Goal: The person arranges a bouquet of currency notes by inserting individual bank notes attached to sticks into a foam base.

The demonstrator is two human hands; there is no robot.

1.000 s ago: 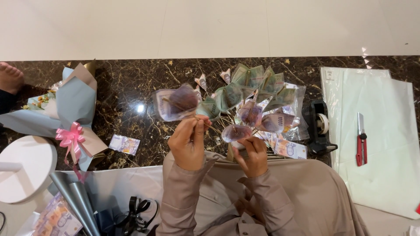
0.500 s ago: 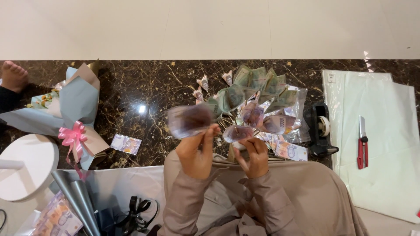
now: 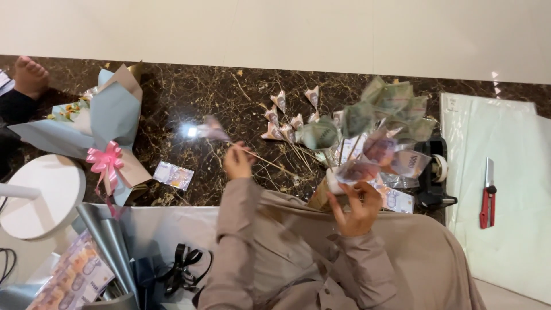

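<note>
My left hand [image 3: 238, 163] reaches forward over the dark marble floor and pinches a thin stick topped with a folded banknote flower [image 3: 212, 130], blurred by motion. My right hand [image 3: 357, 208] grips the bundled stems of a banknote bouquet [image 3: 379, 129], whose purple and green folded notes fan upward. Several more folded note flowers on sticks [image 3: 290, 120] lie on the floor between the two hands. Both sleeves are beige.
A blue-wrapped flower bouquet with a pink bow [image 3: 109, 129] lies at left beside a white round stool [image 3: 37, 195]. A loose banknote [image 3: 173, 175], black tape dispenser [image 3: 433, 172], red cutter [image 3: 488, 198] on pale paper sheets [image 3: 511, 172], black ribbon [image 3: 181, 267]. Another person's bare foot [image 3: 28, 76] far left.
My left hand has moved away from the bouquet, forward and left, carrying one note flower on its stick. My right hand still holds the bouquet.
</note>
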